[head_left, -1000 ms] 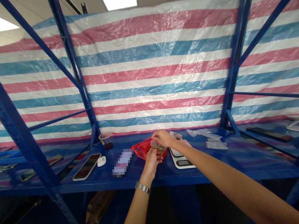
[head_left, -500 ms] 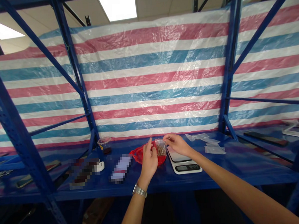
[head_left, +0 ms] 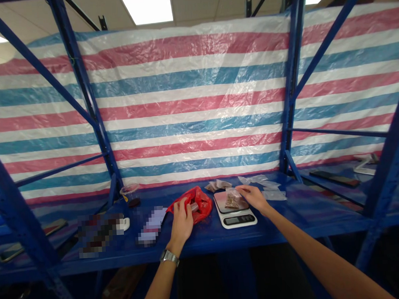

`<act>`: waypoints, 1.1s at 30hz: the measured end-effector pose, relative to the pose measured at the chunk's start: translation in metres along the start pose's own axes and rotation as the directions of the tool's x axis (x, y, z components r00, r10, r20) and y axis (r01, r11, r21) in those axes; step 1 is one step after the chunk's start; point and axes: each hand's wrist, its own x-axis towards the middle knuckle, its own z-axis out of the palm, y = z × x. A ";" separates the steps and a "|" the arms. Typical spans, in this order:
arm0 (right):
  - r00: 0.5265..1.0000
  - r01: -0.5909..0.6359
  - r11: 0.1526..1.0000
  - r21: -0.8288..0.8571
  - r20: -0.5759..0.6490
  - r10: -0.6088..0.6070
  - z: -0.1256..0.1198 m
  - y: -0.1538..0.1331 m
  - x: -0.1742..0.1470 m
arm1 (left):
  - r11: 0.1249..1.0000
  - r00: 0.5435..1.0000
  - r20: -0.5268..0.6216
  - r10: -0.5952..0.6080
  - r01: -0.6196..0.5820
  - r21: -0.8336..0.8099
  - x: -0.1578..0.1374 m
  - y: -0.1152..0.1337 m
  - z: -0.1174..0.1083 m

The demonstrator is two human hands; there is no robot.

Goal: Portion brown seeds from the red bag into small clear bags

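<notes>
My left hand is at the left side of a red plastic bag, its fingers closed around a small greyish, cylinder-like piece whose exact kind I cannot make out. Brown bits show inside the red bag. A clear zip bag with brown contents rests on the plate of a white digital kitchen scale. My right hand pinches that zip bag by its upper edge. Behind the scale lie several small filled bags.
Flat clear bags lie right of the scale. A phone, a white earbud case and a clear plastic cup are to the left. Blue rack posts rise at both sides, with a striped sheet behind.
My right hand has moved the zip bag from above the red bag onto the scale plate. My left hand, earlier with its index finger raised, now grips the small cylinder-like piece.
</notes>
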 end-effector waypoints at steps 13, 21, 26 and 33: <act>0.910 -0.128 0.971 0.202 -0.365 0.196 -0.008 0.035 -0.007 | 0.989 0.989 -0.027 -0.148 0.148 -0.003 0.008 -0.019 0.004; 0.920 -0.132 0.971 0.201 -0.339 0.195 -0.006 0.033 -0.008 | 0.978 0.977 -0.075 -0.198 0.192 -0.084 0.014 -0.032 0.001; 0.921 -0.126 0.968 0.216 -0.337 0.195 -0.006 0.035 -0.008 | 0.977 0.977 -0.070 -0.202 0.196 -0.083 0.015 -0.033 0.001; 0.922 -0.120 0.968 0.219 -0.336 0.191 -0.006 0.033 -0.009 | 0.982 0.983 -0.047 -0.178 0.175 -0.072 0.015 -0.037 0.001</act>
